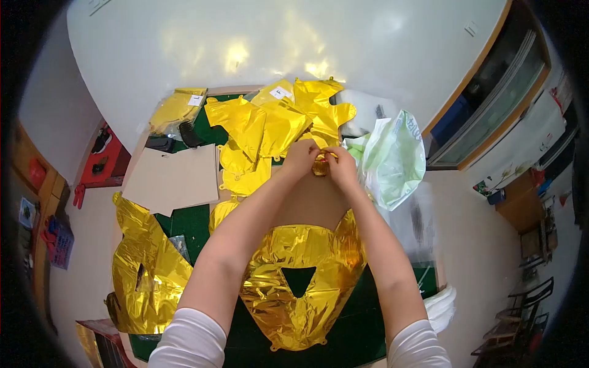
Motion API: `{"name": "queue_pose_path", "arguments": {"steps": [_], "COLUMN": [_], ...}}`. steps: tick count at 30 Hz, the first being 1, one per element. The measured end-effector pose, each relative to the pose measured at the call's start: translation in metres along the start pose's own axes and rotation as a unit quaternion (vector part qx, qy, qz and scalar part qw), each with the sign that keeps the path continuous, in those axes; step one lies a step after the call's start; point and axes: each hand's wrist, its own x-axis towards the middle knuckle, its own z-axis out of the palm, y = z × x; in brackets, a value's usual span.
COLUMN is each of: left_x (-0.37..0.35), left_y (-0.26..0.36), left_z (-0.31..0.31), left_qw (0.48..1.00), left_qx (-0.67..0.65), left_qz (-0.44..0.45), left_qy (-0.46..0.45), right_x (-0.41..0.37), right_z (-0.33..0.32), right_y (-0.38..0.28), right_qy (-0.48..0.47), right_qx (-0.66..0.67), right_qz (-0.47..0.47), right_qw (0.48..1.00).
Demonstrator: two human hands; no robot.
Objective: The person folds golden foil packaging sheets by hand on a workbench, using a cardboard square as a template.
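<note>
My left hand and my right hand meet over a brown cardboard sheet near the middle of the table. Between them, the fingertips of both pinch a small crumpled bit of gold foil; its exact shape is partly hidden. Below my forearms lies a flat gold foil balloon with a triangular hole, its narrow end toward me. Just beyond my hands several flat gold foil balloons are heaped, and one gold foil piece reaches to the back edge.
Another gold foil balloon lies at the left, below stacked cardboard sheets. Bagged gold foil with a paper label is at the back left. A white-green plastic bag stands right of my hands. Clear plastic packaging lies on the right.
</note>
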Motion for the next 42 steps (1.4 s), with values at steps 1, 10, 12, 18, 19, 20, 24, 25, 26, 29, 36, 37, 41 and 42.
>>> {"name": "queue_pose_path", "arguments": {"steps": [1,10,12,18,19,20,24,25,26,29,36,37,41,42], "left_x": [0.001,-0.022,-0.026,-0.027,-0.026,-0.026,-0.031,-0.031,-0.032,-0.038,-0.039,-0.039,-0.039,-0.041], "left_y": [0.003,0.004,0.008,0.012,0.011,0.010,0.015,0.010,0.007,0.002,0.001,0.001,0.000,0.000], "left_z": [-0.002,0.011,0.009,0.011,0.010,0.009,0.006,0.006,0.007,0.014,0.010,0.011,0.012,0.012], "left_qw": [1.000,0.937,0.932,0.973,0.976,0.976,0.929,0.918,0.905,0.898,0.932,0.934,0.942,0.943], "left_qx": [-0.015,0.307,0.314,0.217,0.217,0.215,0.356,0.370,0.383,0.404,0.332,0.330,0.312,0.309], "left_qz": [-0.005,0.161,0.173,0.062,0.033,0.003,0.103,0.145,0.185,0.174,0.074,0.070,0.078,0.080], "left_qy": [0.004,0.045,0.053,0.037,-0.002,-0.041,-0.001,0.012,0.026,-0.008,-0.125,-0.119,-0.098,-0.097], "right_x": [0.001,0.022,0.022,0.022,0.023,0.024,0.036,0.040,0.043,0.063,0.119,0.118,0.134,0.143], "right_z": [-0.001,-0.006,-0.007,-0.003,0.001,0.003,0.008,-0.006,-0.012,-0.006,-0.061,-0.057,-0.095,-0.108], "right_y": [-0.002,-0.013,-0.011,-0.003,0.004,0.009,0.024,0.002,-0.011,0.002,-0.072,-0.056,-0.070,-0.082], "right_qy": [-0.003,-0.035,-0.044,-0.044,-0.041,-0.039,0.030,0.029,0.028,0.013,0.183,0.153,0.175,0.211], "right_qx": [-0.017,0.027,0.072,0.150,0.144,0.139,0.143,0.189,0.234,0.175,0.370,0.234,0.066,0.086], "right_qz": [0.024,0.152,0.165,0.187,0.175,0.163,0.157,0.186,0.215,0.195,-0.008,0.021,-0.029,-0.049], "right_qw": [1.000,0.987,0.983,0.970,0.973,0.976,0.977,0.964,0.948,0.965,0.911,0.960,0.982,0.973]}}
